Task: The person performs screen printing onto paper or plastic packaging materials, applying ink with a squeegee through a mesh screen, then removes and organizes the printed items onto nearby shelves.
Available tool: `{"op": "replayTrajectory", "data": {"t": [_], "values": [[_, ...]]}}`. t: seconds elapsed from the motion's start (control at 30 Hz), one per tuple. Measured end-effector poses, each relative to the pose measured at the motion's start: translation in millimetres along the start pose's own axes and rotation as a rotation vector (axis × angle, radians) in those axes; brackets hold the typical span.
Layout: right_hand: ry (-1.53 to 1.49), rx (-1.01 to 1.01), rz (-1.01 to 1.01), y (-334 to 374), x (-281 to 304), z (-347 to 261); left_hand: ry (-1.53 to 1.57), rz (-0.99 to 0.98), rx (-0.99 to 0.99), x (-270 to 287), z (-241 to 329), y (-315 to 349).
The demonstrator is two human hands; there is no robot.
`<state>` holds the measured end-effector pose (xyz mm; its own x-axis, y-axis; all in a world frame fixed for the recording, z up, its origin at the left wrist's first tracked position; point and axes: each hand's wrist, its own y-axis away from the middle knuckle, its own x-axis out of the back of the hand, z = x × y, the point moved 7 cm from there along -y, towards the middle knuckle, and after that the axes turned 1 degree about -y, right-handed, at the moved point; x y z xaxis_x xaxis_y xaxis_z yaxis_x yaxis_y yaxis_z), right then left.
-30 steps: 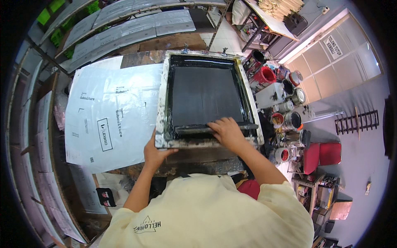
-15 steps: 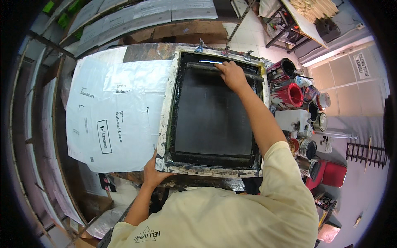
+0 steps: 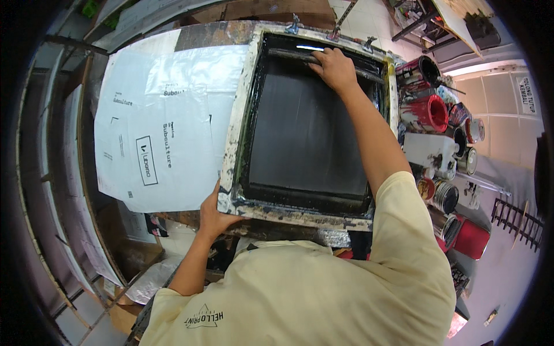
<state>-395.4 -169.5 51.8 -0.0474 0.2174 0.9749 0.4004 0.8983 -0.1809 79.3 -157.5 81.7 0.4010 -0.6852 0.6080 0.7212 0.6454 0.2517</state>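
The table [image 3: 213, 36], largest of the objects, bore a pale, ink-marked frame [image 3: 239, 124], turned slightly askew, with a dark screen [image 3: 309, 132] filling its opening. A white plastic sheet [image 3: 196, 138] with dark printing lay to the left and reached the frame's left side. Across the far end of the screen, inside the frame, stood a long dark bar [image 3: 291, 56]. One second earlier the bar had been at the near end; over the last half second it had kept its place at the far end. This shift suggested that one full stroke over the screen was complete. The right forearm slanted forward over the screen's right part, and the right hand [image 3: 336, 68] pinched the bar from above, fingers curled over it. The left hand [image 3: 216, 214] braced the frame's near left corner, thumb spread from the fingers; whether those fingers gripped underneath could not be told. Small metal clamps [image 3: 293, 24] stood along the far edge.
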Motion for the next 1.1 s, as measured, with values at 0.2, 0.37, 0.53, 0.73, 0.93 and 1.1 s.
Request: {"op": "replayTrajectory", "data": {"t": [0.2,0.37,0.53,0.73,0.93,1.1], "values": [[-0.044,-0.006,0.031,86,18,-57,0.060,0.001,-0.001,-5,-17,6],[-0.124,-0.021,-0.035,204,56,-131,0.016,-0.005,-0.017,1,1,7],[-0.189,-0.032,-0.161,297,93,-200,-0.020,0.024,-0.089,1,-7,10],[-0.153,-0.036,-0.127,292,95,-184,-0.132,-0.012,-0.043,-7,-10,11],[-0.239,-0.044,-0.133,301,100,-188,-0.206,0.070,-0.125,-10,-21,14],[-0.174,-0.037,-0.217,321,77,-204,-0.228,0.080,-0.109,-21,-36,10]]}}
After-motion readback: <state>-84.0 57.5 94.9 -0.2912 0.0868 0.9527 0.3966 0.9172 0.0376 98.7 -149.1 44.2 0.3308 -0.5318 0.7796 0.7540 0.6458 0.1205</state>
